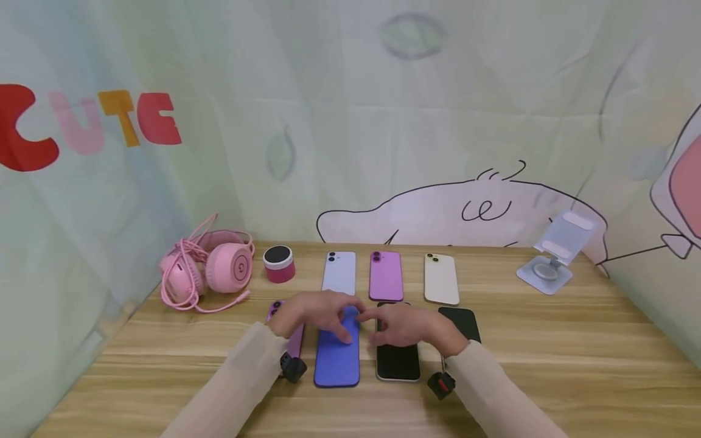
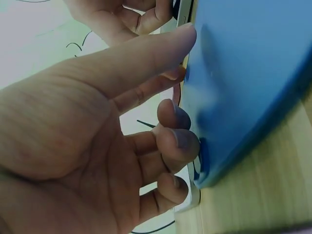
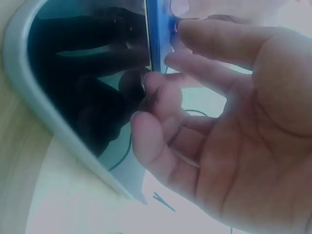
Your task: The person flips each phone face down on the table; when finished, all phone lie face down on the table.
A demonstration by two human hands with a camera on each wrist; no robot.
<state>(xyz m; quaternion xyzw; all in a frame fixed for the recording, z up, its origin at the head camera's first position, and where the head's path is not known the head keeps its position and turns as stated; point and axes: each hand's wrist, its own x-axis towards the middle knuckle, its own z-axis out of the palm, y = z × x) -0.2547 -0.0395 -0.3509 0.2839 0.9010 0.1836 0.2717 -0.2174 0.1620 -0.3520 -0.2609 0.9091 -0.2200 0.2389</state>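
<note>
the blue phone (image 1: 337, 363) lies under my nearer left hand (image 1: 327, 310), long axis toward me; that hand is loosely bent, gripping nothing; my right hand (image 1: 402, 325), likewise empty, is over the black-screened phone (image 1: 398, 364)

We count seven phones (image 1: 337, 365) around the centre of the frame, three above and four below; two hands (image 1: 398, 325) at lower centre; one headset (image 1: 229, 269) and one round canister (image 1: 279, 272) at centre left; one stand (image 1: 567, 233) at centre right.
</note>
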